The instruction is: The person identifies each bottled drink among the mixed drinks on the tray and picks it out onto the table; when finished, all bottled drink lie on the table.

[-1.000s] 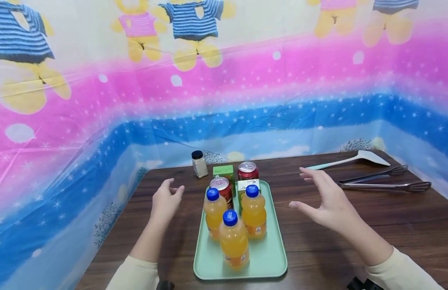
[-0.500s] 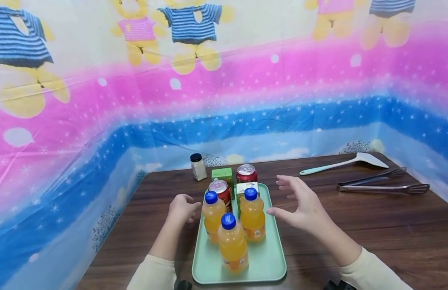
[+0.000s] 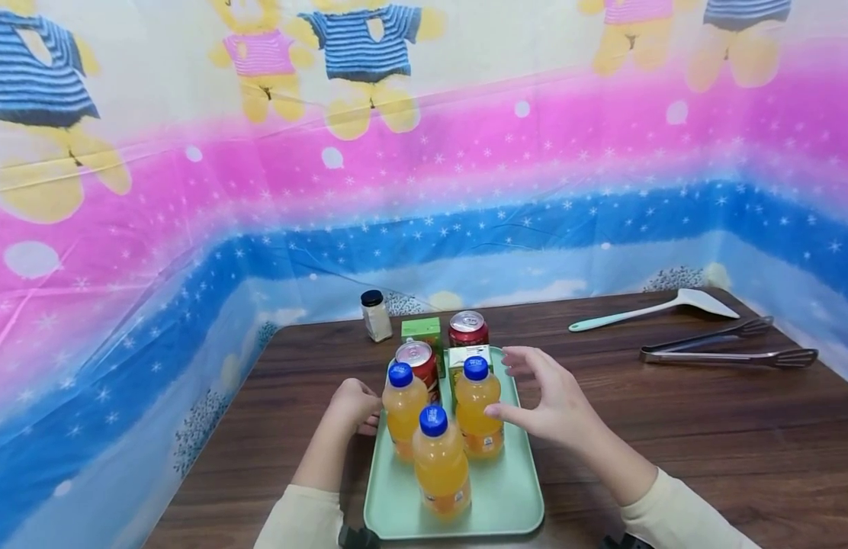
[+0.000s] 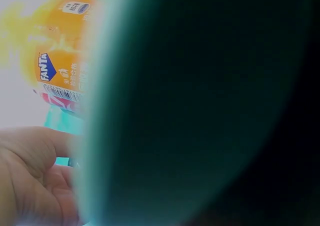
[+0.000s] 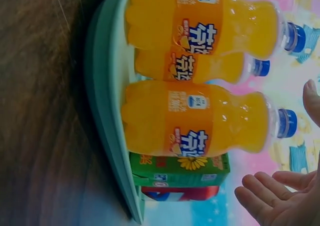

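Observation:
A light green tray (image 3: 496, 503) holds three orange soda bottles, one in front (image 3: 441, 465), one at left (image 3: 406, 419) and one at right (image 3: 479, 412), all with blue caps. Behind them stand red cans (image 3: 419, 362) and green juice cartons (image 3: 424, 332). My left hand (image 3: 355, 404) is at the tray's left rim, thumb and fingers round the edge; the left wrist view is largely blocked by a dark teal surface. My right hand (image 3: 550, 396) hovers beside the right bottle with thumb and fingers spread. The right wrist view shows these fingers (image 5: 262, 191) apart from the bottles.
A small black-capped jar (image 3: 377, 316) stands at the back left of the dark wooden table (image 3: 602, 473). To the right lie a white spatula with a mint handle (image 3: 623, 315) and metal tongs (image 3: 726, 353). A patterned curtain (image 3: 465, 191) closes off the back.
Both hands have moved inward to the tray. My left hand has reached the left rim and taken hold there; my right hand has come in beside the right bottle.

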A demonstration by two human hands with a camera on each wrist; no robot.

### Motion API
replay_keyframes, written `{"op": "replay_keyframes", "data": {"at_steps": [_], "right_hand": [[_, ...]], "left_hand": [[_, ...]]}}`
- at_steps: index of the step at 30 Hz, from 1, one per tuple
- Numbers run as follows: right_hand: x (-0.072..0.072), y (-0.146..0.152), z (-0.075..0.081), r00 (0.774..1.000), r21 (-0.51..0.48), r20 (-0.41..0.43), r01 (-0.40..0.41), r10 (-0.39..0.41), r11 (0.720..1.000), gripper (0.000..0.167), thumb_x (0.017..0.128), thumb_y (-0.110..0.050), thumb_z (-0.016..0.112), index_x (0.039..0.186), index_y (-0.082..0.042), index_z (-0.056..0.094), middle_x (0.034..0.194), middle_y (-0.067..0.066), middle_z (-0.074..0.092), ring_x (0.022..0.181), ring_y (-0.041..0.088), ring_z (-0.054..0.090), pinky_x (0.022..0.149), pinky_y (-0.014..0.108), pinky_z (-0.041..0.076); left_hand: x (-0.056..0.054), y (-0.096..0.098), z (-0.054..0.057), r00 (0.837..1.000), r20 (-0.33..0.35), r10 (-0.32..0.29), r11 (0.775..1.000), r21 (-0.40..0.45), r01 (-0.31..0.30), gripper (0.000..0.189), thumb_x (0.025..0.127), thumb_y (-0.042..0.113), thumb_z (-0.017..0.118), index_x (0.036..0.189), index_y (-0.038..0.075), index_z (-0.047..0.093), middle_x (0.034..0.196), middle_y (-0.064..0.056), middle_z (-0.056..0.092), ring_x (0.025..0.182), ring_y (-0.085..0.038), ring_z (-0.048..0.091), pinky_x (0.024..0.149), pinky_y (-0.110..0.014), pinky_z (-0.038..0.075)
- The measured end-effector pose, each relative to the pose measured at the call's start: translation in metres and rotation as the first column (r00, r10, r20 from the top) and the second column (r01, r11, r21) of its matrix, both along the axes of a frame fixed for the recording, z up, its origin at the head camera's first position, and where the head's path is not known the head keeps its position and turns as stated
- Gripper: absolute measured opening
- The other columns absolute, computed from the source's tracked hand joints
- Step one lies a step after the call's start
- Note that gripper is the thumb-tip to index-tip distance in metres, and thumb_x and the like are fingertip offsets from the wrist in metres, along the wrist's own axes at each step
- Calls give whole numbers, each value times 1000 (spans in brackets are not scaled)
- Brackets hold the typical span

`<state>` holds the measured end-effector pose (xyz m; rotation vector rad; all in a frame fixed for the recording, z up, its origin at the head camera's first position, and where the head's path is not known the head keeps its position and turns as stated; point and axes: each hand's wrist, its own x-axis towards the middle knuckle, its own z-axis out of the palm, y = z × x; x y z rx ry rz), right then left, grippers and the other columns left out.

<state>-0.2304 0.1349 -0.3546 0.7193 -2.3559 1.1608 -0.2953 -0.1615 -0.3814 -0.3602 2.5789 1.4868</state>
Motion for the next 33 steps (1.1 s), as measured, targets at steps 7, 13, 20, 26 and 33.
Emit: {"op": "replay_keyframes", "data": {"at_steps": [7,13,20,26,33], "right_hand": [[-1,-10,-4,987,-75,156,-30,42,997,71,73,-36,80,130,-9,47,117,7,58,103,25,59,81,42,54],[-2,-18,-7,977,-84,210,-21,38,996,65,74,-35,80,127,-14,49,118,1,57,102,19,57,81,37,54],[-3,-27,-10,970,-94,244,8,16,996,61,71,-33,82,122,-14,53,113,-1,59,101,18,57,81,38,53],[-4,-30,-14,977,-77,212,29,-12,997,64,68,-29,85,122,-12,53,110,-2,60,98,17,58,80,39,54],[-4,-33,-17,985,-67,165,52,-40,996,60,69,-21,85,120,-11,55,109,-3,61,96,14,58,77,31,55]], "left_hand": [[0,-1,-2,1000,10,5,1000,11,-5,12,79,-8,61,90,-9,56,80,-19,56,64,-25,60,57,-38,58],[-2,-2,-6,1000,-1,1,1000,-14,-1,13,73,-12,62,86,-10,61,83,-18,58,64,-25,60,55,-37,58],[-5,-1,-9,1000,4,-2,999,-51,2,17,73,-13,65,90,-10,62,84,-17,58,66,-24,58,57,-37,58],[-6,-1,-10,1000,2,-4,997,-71,5,17,73,-12,66,89,-9,61,85,-17,57,68,-26,58,58,-37,58],[-5,-1,-10,1000,15,-5,998,-64,6,16,74,-11,66,89,-8,61,84,-16,57,66,-25,57,59,-38,58]]}}
